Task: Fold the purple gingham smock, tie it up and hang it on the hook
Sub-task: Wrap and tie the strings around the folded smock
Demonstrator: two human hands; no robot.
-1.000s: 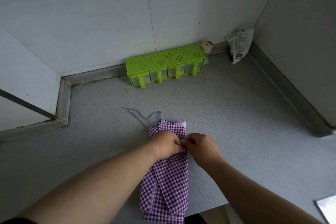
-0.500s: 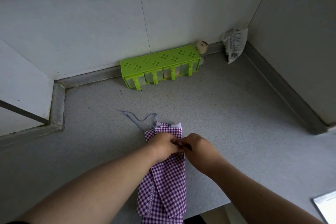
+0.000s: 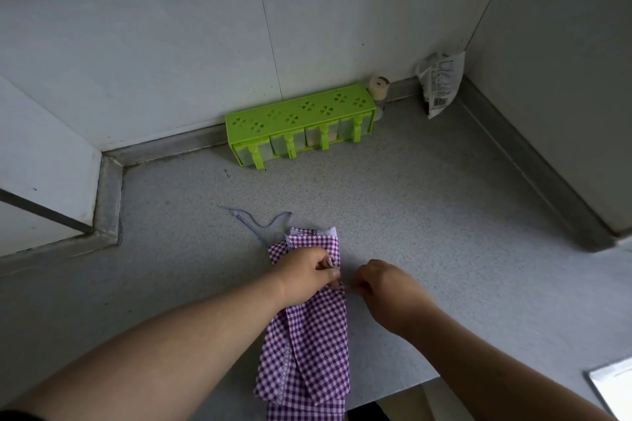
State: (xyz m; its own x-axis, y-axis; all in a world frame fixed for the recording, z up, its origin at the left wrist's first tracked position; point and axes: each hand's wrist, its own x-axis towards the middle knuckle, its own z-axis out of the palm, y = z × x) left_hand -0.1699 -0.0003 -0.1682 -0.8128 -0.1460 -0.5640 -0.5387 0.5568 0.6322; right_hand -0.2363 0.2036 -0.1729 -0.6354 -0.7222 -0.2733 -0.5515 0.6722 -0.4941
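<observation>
A grey speckled counter (image 3: 427, 215) fills most of the view, closed in by pale walls (image 3: 171, 44) at the back and right. On it, near the front edge, lies the smock (image 3: 307, 345), folded into a long narrow purple-checked strip that runs from the middle of the counter toward the person, with its near end hanging just over the edge. A bit of white lining shows at the far end of the strip, and a thin tie (image 3: 260, 220) trails loose from that end, curling away to the left on the counter. The left hand (image 3: 306, 275) rests on the upper part of the smock, fingers curled together and pinched at the strip's right edge. The right hand (image 3: 386, 287) sits just beside the smock on its right, fingers bunched together and pinching toward the left hand; a fine pale strand seems to run between the two hands, though it is too thin and blurred to tell for sure. Well behind, against the back wall, stands a green rack (image 3: 301, 125) with clear boxes in it. Just right of it is a small jar (image 3: 379, 89) with a tan lid, and in the corner a white packet (image 3: 441, 85) leans against the wall. A white sheet (image 3: 615, 390) shows at the lower right corner.
</observation>
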